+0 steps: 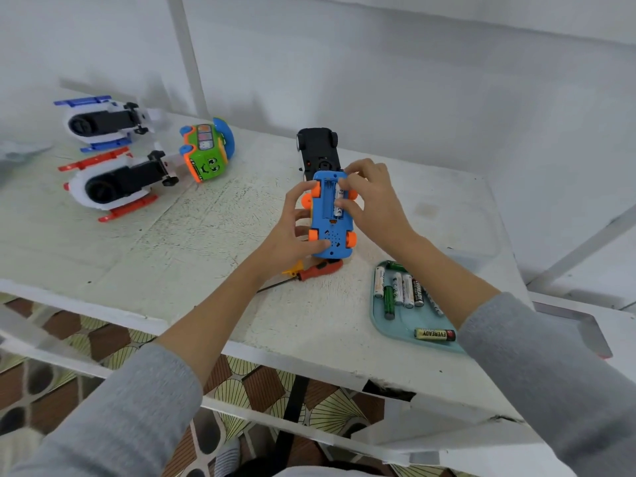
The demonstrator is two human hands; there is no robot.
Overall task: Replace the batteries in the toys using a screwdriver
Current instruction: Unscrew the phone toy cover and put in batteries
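blue toy car, belly up, held between both hands

the blue toy car (331, 232) sits upside down near the middle of the white table (172, 256), its orange wheels up and its battery bay uncovered, with a white battery (338, 201) showing inside. the left hand (296, 235) grips the car's left side, thumb over the underside near the speaker holes, fingers curled round the edge. the right hand (370, 197) comes in from the right, its fingertips (344, 187) bent down onto the battery in the bay; whether they pinch it or only press it cannot be told.

just behind the car, touching or nearly so, lies a black toy car (318, 146), also overturned. directly in front of the blue car, partly under the left wrist, lies a red-handled screwdriver (318, 271). to the right, a teal tray (406, 325) holds loose batteries (402, 289), one lying apart from the rest near the right sleeve. well off to the left sit a green toy bus (206, 151) on its side and two toy helicopters, one with red skids (117, 184), one blue (103, 122).
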